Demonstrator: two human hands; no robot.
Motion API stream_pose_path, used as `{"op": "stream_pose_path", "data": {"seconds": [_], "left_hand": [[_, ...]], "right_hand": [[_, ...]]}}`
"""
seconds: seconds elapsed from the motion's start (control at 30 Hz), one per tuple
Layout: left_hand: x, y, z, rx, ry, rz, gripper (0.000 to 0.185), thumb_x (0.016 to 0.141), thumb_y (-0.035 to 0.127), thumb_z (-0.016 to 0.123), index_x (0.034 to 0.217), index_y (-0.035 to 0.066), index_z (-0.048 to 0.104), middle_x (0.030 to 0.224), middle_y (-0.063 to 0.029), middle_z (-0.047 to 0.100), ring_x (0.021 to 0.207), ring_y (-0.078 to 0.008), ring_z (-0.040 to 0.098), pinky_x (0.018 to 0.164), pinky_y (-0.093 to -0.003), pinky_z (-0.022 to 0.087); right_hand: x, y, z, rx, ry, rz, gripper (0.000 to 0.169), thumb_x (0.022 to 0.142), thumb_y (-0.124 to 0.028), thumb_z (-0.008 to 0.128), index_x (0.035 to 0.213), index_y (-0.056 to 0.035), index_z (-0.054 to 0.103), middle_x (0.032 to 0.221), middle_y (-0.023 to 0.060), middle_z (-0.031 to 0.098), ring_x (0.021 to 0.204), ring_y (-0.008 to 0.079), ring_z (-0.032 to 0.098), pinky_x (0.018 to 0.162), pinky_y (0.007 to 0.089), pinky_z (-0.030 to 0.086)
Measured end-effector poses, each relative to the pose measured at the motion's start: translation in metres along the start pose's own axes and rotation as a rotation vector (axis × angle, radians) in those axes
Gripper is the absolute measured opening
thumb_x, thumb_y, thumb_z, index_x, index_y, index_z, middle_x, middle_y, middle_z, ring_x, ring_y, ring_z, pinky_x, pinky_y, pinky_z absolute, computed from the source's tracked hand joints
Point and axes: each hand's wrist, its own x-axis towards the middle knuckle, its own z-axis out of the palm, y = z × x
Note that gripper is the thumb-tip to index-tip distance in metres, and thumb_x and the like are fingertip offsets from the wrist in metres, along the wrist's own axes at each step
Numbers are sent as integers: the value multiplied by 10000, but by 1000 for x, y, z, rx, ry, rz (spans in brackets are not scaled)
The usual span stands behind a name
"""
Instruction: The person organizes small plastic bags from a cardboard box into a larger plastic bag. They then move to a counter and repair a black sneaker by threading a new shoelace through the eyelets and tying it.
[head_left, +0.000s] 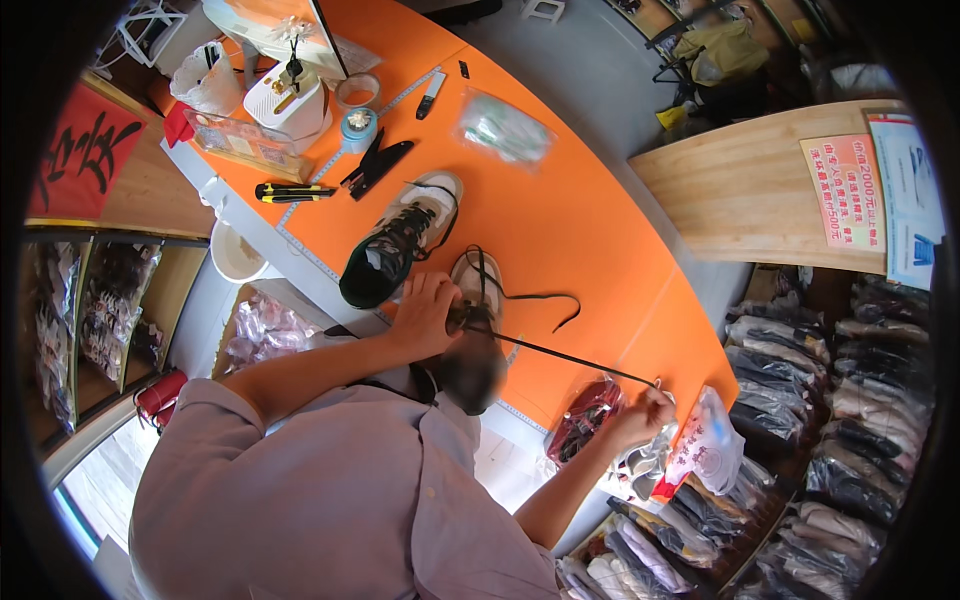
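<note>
Before me on the orange tabletop, a sneaker with a light toe points away from me. My left hand grips its side near the lacing; the fingertips are partly hidden. A black shoelace runs taut from this shoe to my right hand, which pinches it off to the right. The lace's other loose end curls on the table beside the toe. Left of it stands a matching sneaker, dark at the collar, with black laces across its tongue.
Farther left lie yellow-black utility knives, a black stapler and a blue tape roll. A clear plastic packet lies at the back. Near my right hand are a bagged red item and a white printed plastic bag.
</note>
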Motion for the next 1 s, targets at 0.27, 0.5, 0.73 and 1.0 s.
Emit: {"op": "stream_pose_path", "data": {"seconds": [0.27, 0.5, 0.73, 1.0], "left_hand": [[-1, -2, 14, -126, -159, -97, 442, 664, 208, 752, 1018, 88, 515, 1023, -108, 492, 1036, -308, 478, 839, -413, 412], [-2, -6, 23, -145, -206, 88, 419, 735, 159, 690, 1120, 82, 542, 1104, -101, 551, 1040, -311, 528, 829, -415, 458], [25, 68, -18, -1175, -432, -49, 293, 862, 135, 633, 1132, 50, 560, 962, -42, 554, 822, -131, 526, 705, -275, 448], [71, 4, -90, -793, 312, -251, 137, 947, 103, 522, 900, -7, 589, 725, -4, 559, 642, -81, 519, 555, -218, 413]], "right_hand": [[85, -23, -113, 141, 613, 89, 73, 803, -38, 573, 742, -74, 556, 668, -17, 461, 612, 104, 407, 564, 236, 333], [84, -47, -85, 339, 372, -22, 70, 851, -60, 614, 793, -59, 573, 722, 9, 510, 670, 117, 455, 611, 245, 377], [-24, -126, 66, 38, -1093, -300, 204, 702, 69, 720, 878, -31, 694, 781, 77, 594, 697, 194, 567, 607, 294, 453], [-27, 68, 99, -271, -709, 103, 184, 825, -135, 664, 915, 25, 652, 805, 123, 659, 633, 229, 618, 593, 322, 503]]}}
